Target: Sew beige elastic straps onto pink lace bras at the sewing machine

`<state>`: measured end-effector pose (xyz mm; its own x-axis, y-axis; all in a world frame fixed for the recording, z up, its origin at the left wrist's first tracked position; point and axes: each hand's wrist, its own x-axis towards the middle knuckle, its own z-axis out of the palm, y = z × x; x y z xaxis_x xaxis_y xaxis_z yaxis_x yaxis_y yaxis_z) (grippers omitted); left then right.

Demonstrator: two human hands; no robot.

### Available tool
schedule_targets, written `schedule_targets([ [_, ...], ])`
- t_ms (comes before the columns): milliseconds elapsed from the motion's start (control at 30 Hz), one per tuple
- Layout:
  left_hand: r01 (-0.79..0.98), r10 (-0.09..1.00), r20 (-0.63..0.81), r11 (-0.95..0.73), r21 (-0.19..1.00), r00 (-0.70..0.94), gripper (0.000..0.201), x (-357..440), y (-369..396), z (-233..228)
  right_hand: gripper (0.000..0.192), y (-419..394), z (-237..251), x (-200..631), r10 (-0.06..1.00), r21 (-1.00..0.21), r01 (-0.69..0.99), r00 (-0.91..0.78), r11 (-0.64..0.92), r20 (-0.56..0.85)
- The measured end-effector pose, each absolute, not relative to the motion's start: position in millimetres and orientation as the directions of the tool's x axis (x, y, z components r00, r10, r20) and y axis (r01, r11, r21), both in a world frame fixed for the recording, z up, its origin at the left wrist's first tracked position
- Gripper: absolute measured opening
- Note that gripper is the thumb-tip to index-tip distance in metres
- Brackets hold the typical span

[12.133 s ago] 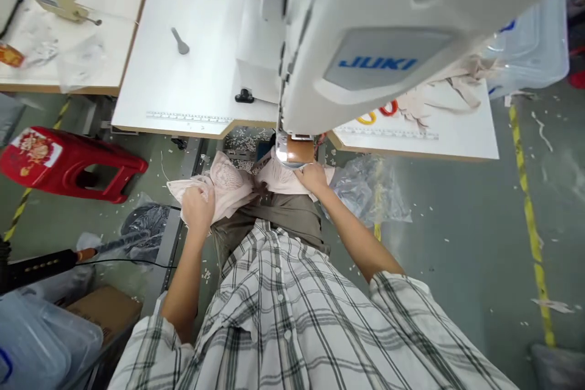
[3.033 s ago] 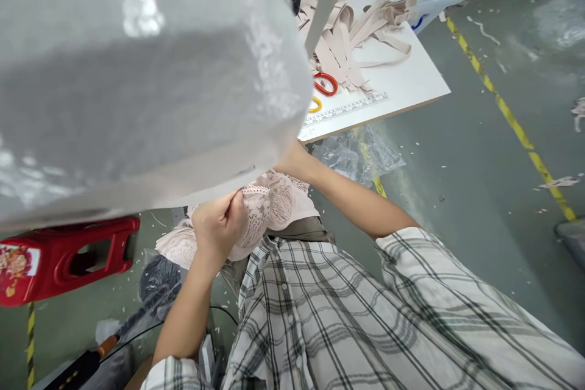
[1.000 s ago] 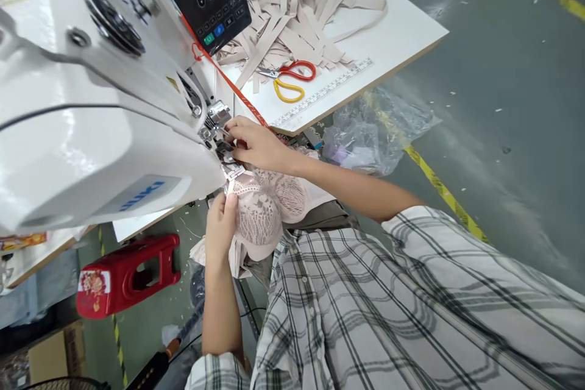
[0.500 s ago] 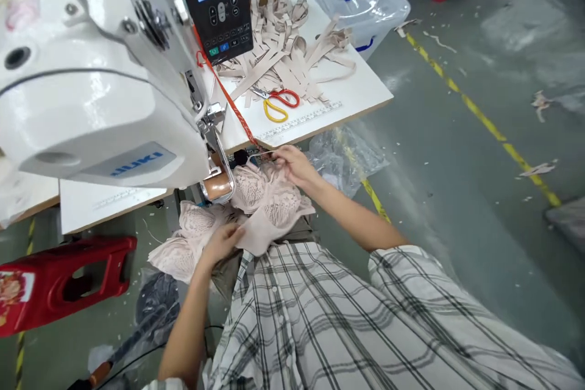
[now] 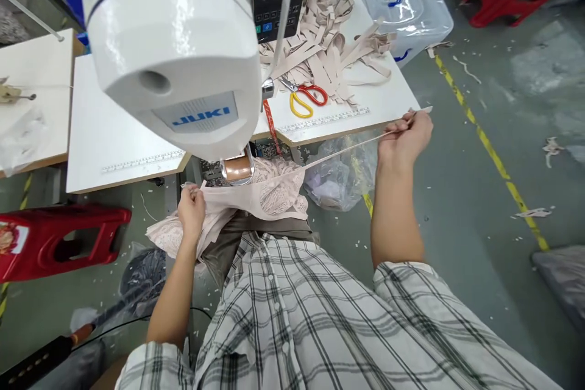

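Observation:
A pale pink lace bra [image 5: 278, 192] lies across my lap, just in front of the white sewing machine head [image 5: 183, 67]. My left hand [image 5: 191, 210] pinches the bra's left end beside the needle area. From the bra a narrow beige elastic strip [image 5: 340, 151] runs taut to the right. Out past the table edge, my right hand [image 5: 406, 137] is closed on this strip, and a short end sticks out beyond the fingers. More lace pieces [image 5: 171, 231] hang under my left forearm. Fabric under the machine head is partly hidden.
On the white table, cut beige strips [image 5: 320, 42] are heaped behind red-and-yellow scissors [image 5: 304, 97] and a printed ruler [image 5: 324, 122]. A clear lidded box [image 5: 406, 0] stands at the back right. A red stool [image 5: 64, 237] is at left, a plastic bag [image 5: 336, 177] below the table.
My right hand has moved far to the right, drawing the strip out straight. My left hand has shifted to the bra's left end, and the bra is now stretched sideways. The view has turned left.

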<state>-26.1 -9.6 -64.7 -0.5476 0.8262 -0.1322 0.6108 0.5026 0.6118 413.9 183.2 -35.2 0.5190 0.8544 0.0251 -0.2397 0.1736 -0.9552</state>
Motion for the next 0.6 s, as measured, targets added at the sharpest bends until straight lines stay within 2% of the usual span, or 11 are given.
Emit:
schedule_targets([
  [33, 0.621, 0.828, -0.099, 0.487, 0.614, -0.552, 0.035, -16.3, -9.2, -64.7, 0.027, 172.3, -33.6, 398.2, 0.860, -0.961, -0.225, 0.510, 0.160, 0.024],
  [100, 0.651, 0.870, -0.069, 0.416, 0.635, -0.489, 0.032, 5.1, -10.6, -57.8, 0.017, 141.3, -29.4, 359.0, 0.930, -0.983, -0.153, 0.365, 0.104, 0.041],
  [133, 0.665, 0.905, -0.074, 0.362, 0.653, -0.420, 0.027, 15.3, -11.9, -50.8, 0.013, 123.3, -25.8, 338.3, 0.993, -0.998, 0.020, 0.101, 0.064, 0.065],
  [167, 0.671, 0.940, -0.083, 0.297, 0.679, -0.332, 0.023, 24.6, -13.3, -41.8, 0.010, 105.4, -20.9, 318.8, 0.983, -0.978, 0.173, -0.161, 0.118, 0.090],
  [200, 0.665, 0.967, -0.088, 0.229, 0.711, -0.240, 0.021, 32.3, -14.5, -31.1, 0.008, 89.0, -15.1, 301.4, 0.933, -0.942, 0.261, -0.341, 0.209, 0.112],
  [267, 0.614, 0.996, -0.063, 0.087, 0.784, -0.060, 0.023, 42.4, -15.9, -7.3, 0.005, 63.6, -2.3, 276.1, 0.828, -0.884, 0.330, -0.551, 0.330, 0.103],
  [333, 0.568, 0.998, -0.010, -0.030, 0.822, 0.067, 0.026, 46.7, -16.0, 14.7, 0.006, 49.7, 8.3, 262.9, 0.779, -0.861, 0.346, -0.620, 0.373, 0.089],
  [400, 0.577, 0.990, 0.034, -0.109, 0.809, 0.139, 0.030, 47.7, -16.0, 29.5, 0.008, 44.4, 14.0, 257.7, 0.750, -0.852, 0.351, -0.657, 0.390, 0.073],
  [600, 0.672, 0.986, 0.053, -0.149, 0.725, 0.161, 0.020, 49.3, -20.2, 29.7, 0.013, 44.6, 15.7, 253.5, 0.692, -0.838, 0.367, -0.721, 0.404, 0.018],
])
